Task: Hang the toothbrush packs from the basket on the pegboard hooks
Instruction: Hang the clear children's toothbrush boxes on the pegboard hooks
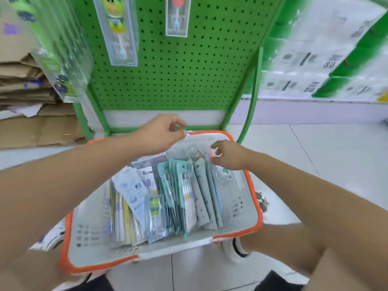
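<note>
A white basket with an orange rim (255, 203) stands on the floor below me, holding several flat toothbrush packs (184, 198) in teal, grey and white. My left hand (160, 134) hovers over the basket's far rim with fingers curled; whether it pinches anything is unclear. My right hand (227, 156) reaches into the far right of the basket and pinches the top of a grey pack (199, 164). Behind the basket rises the green pegboard (189, 70), with a yellow-green toothbrush pack (117, 28) and a pink toothbrush pack (178, 15) hanging on it.
Flattened cardboard (23, 85) is stacked at the left. Clear packs (56, 59) hang on the stand's left side. A green tube frame (253, 89) edges the stand at the right. White and green cartons (327, 55) line the right wall. The floor is pale tile (315, 156).
</note>
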